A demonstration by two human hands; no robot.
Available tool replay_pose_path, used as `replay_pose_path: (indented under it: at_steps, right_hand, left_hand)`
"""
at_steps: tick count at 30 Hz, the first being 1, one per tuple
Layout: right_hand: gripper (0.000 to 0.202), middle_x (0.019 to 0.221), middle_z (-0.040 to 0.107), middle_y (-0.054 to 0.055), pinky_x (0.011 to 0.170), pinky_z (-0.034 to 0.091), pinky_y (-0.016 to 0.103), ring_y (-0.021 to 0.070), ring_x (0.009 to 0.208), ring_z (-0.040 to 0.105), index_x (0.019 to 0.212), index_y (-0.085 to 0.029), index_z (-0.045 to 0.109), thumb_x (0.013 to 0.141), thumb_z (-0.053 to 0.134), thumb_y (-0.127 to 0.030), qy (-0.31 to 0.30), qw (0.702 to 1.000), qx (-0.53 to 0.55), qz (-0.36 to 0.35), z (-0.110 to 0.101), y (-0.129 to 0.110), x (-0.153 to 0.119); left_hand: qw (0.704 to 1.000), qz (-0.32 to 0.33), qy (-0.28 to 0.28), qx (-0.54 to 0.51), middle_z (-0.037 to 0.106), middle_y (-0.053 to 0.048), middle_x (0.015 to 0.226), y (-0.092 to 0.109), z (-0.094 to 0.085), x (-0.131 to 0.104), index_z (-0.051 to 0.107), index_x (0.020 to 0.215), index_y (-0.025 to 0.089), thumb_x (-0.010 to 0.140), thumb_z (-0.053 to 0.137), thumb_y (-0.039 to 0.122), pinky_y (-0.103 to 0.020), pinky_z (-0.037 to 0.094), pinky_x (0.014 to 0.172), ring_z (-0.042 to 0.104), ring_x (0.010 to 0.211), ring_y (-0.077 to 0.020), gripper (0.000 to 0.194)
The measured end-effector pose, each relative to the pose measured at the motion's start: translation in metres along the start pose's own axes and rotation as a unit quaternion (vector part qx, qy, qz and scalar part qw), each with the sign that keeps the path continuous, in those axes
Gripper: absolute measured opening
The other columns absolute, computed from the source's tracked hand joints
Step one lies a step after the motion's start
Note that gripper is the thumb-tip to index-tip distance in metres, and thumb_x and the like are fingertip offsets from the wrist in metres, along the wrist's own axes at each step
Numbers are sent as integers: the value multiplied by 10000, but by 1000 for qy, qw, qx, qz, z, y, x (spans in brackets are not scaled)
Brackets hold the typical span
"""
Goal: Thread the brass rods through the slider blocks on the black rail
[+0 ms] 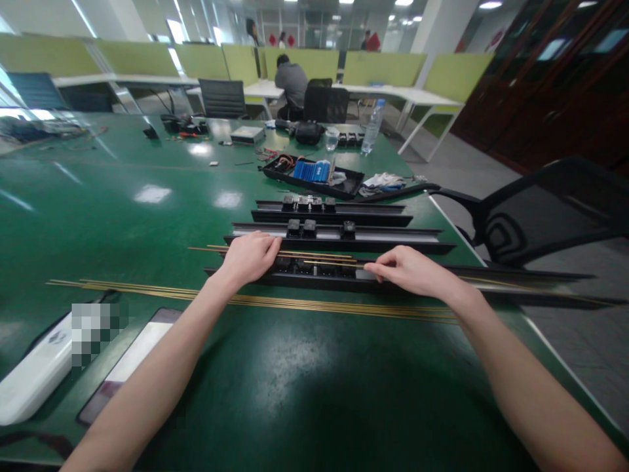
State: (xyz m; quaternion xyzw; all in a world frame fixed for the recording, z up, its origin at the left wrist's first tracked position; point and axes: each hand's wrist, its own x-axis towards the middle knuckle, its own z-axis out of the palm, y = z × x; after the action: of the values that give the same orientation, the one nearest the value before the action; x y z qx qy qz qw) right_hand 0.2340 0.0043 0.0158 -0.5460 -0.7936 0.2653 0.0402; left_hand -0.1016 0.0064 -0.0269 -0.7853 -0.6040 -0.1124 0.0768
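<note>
Several thin brass rods [319, 256] run above the nearest black rail [314, 282]. My left hand [252, 254] is closed around their left part. In a pinch, my right hand [400, 269] has the right end of one brass rod between thumb and fingers. Black blocks sit inside the nearest rail, partly hidden by the rods. Behind it lie a middle rail [403, 246] with three black blocks and a shorter far rail [373, 217] with several blocks. A bundle of long brass rods [295, 303] lies on the green table [304, 393] in front of my hands.
A phone [142, 347] and a white device [39, 373] lie at the left front. Beyond the rails are a black tray [348, 186], gloves [386, 183], a cup [331, 138] and a bottle [373, 128]. A chair [555, 213] stands right; a person sits far back.
</note>
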Motion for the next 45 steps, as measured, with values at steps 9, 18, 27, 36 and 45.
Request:
replay_pose_path:
  at_steps: [9, 18, 27, 36, 45]
  right_hand:
    - [557, 568, 632, 20, 530, 327, 290, 133, 501, 485, 671, -182, 744, 905, 514, -632, -9, 1000, -7, 3, -1, 0, 0]
    - [575, 562, 620, 18, 527, 313, 296, 134, 499, 469, 671, -182, 741, 889, 515, -665, -8, 1000, 1, -1, 0, 3, 0]
    - [575, 563, 612, 18, 526, 318, 289, 130, 503, 464, 681, -183, 750, 891, 515, -664, -18, 1000, -1, 5, -2, 3, 1]
    - [600, 569, 633, 29, 520, 323, 282, 131, 506, 476, 683, -173, 752, 891, 507, -680, -23, 1000, 1, 3, -2, 6, 1]
    - [620, 601, 653, 36, 528, 335, 282, 136, 523, 497, 695, -178, 757, 887, 495, -707, -35, 999, 9, 10, -4, 9, 1]
  left_hand:
    - [1000, -3, -12, 12, 755, -96, 880, 1, -2, 0, 687, 745, 195, 1028, 240, 431, -335, 407, 655, 693, 860, -255, 579]
    - [1000, -1, -12, 8, 755, -96, 888, 1, -1, 0, 692, 753, 194, 1028, 242, 431, -331, 403, 656, 689, 873, -255, 578]
    - [1000, -5, -16, 6, 753, -98, 886, 0, -1, 0, 693, 756, 193, 1028, 241, 432, -324, 408, 657, 688, 877, -251, 579]
    - [1000, -7, -13, 9, 756, -99, 890, 1, -1, 0, 695, 758, 197, 1025, 248, 438, -341, 411, 664, 693, 856, -258, 575]
    - [1000, -6, -19, 13, 751, -94, 881, 0, -1, 1, 688, 758, 202, 1027, 238, 441, -336, 406, 661, 691, 864, -254, 576]
